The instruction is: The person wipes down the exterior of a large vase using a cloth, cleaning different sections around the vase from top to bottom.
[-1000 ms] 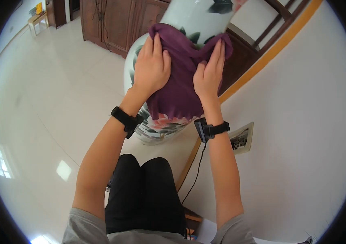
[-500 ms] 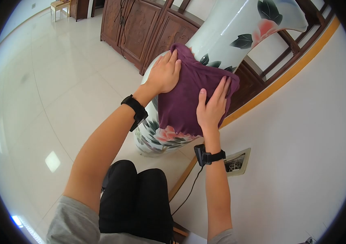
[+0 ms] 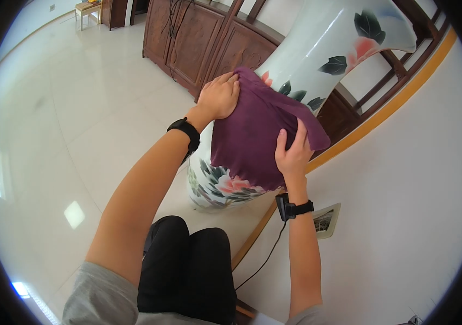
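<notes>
A purple cloth (image 3: 252,132) lies draped around the body of a tall white porcelain vase (image 3: 301,49) painted with pink flowers and dark leaves. My left hand (image 3: 219,97) grips the cloth's upper left edge against the vase, its fingers bent together. Lower down on the right side, my right hand (image 3: 294,157) holds the cloth with thumb and fingers pressed on it. A loose flap folds out past these fingers and partly hides them. Both wrists wear black straps.
Behind the vase stands a carved dark wood cabinet (image 3: 198,43) with hanging cables. A white wall (image 3: 393,216) with a yellow-brown baseboard and a recessed box (image 3: 326,221) runs close on the right. Glossy pale tiles (image 3: 79,135) cover the floor; a stool (image 3: 88,12) stands far off.
My right hand has slid slightly down the cloth, and the cloth's right corner now flaps outward over its fingers. My left hand's fingers have bent more. The whole view has shifted a little.
</notes>
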Demonstrator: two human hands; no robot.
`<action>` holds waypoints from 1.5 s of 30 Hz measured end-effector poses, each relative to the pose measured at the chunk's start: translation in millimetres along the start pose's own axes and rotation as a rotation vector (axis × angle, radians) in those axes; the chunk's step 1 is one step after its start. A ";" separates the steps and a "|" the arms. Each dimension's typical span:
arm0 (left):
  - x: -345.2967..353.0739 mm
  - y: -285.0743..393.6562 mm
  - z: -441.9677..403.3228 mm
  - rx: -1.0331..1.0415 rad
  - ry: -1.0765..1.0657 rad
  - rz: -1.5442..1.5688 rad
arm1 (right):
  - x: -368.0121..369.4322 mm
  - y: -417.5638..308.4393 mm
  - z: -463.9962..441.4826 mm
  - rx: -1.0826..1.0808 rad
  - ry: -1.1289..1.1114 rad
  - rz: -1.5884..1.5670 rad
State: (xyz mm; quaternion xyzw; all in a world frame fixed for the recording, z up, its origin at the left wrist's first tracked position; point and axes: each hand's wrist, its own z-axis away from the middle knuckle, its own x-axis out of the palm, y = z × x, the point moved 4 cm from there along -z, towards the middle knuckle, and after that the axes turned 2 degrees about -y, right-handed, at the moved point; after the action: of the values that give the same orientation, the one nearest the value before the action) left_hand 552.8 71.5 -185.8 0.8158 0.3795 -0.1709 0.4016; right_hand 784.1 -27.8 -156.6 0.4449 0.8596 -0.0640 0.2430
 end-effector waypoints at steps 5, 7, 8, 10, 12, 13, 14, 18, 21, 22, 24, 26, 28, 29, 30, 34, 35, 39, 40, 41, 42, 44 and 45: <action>1.7 -0.2 -1.3 0.029 0.054 0.031 | 4.5 15.9 20.7 0.130 0.193 -0.052; -2.0 3.7 -0.4 0.098 0.147 0.048 | 9.4 18.8 33.5 0.244 0.217 -0.055; -2.4 8.7 0.7 0.130 0.172 0.074 | 8.9 20.8 35.4 0.194 0.253 -0.062; -10.9 15.8 7.3 0.181 0.230 0.113 | 3.7 12.8 25.4 0.087 0.321 -0.092; -13.7 24.0 10.9 0.212 0.260 0.082 | 1.1 8.0 22.5 -0.050 0.257 -0.041; -14.3 26.8 12.4 0.223 0.264 0.069 | -0.3 4.8 22.5 -0.130 0.230 0.017; -15.2 30.2 12.2 0.236 0.269 0.057 | -0.8 1.5 21.9 -0.210 0.204 0.078; -17.6 51.0 14.9 0.284 0.219 -0.141 | 0.2 0.8 28.8 -0.162 0.248 0.032; -9.3 50.0 10.6 0.156 0.192 -0.262 | -0.1 -4.2 26.2 -0.150 0.349 0.020; -6.2 48.5 13.0 0.134 0.166 -0.280 | -1.9 -8.2 26.5 -0.112 0.359 -0.030; -9.2 46.6 16.5 0.116 0.100 -0.305 | -4.6 -13.0 27.0 0.017 0.355 -0.177; -16.1 48.5 22.8 0.120 0.014 -0.314 | -5.7 -11.1 31.5 0.196 0.313 -0.370; -24.5 46.7 31.2 0.203 -0.005 -0.344 | -15.5 -12.9 37.7 0.258 0.305 -0.406; -28.6 44.6 35.7 0.250 -0.024 -0.350 | -15.6 -12.3 38.8 0.308 0.212 -0.460; -31.9 44.0 40.8 0.298 -0.042 -0.351 | -24.3 -17.8 33.3 0.356 0.117 -0.508; -53.8 44.4 51.9 0.327 -0.072 -0.327 | -48.1 -36.7 12.7 -0.076 -0.042 -0.100; -59.0 45.8 55.6 0.370 -0.041 -0.330 | -46.7 -33.1 16.7 0.029 -0.110 -0.128; -79.7 55.4 68.1 0.263 -0.164 -0.435 | -43.9 -48.3 15.4 0.086 -0.321 -0.069; -89.4 63.2 69.2 0.199 -0.223 -0.420 | -41.2 -49.3 17.6 0.048 -0.341 -0.040; -95.6 67.0 70.1 0.137 -0.281 -0.405 | -36.4 -48.8 20.7 0.011 -0.360 -0.011; -98.2 67.8 71.3 0.153 -0.229 -0.385 | -32.2 -49.5 22.7 -0.024 -0.377 0.018; -103.2 69.4 73.3 0.187 -0.123 -0.344 | -29.7 -47.3 26.2 0.021 -0.307 0.001; -107.6 70.9 71.9 0.141 -0.102 -0.283 | -32.0 -48.6 26.3 0.079 -0.310 0.007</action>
State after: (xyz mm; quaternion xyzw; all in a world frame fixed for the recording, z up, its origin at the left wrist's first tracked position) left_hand 538.0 -64.3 -130.2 0.7706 0.4570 -0.2930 0.3339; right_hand 770.4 -88.9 -169.6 0.4418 0.8071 -0.1650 0.3553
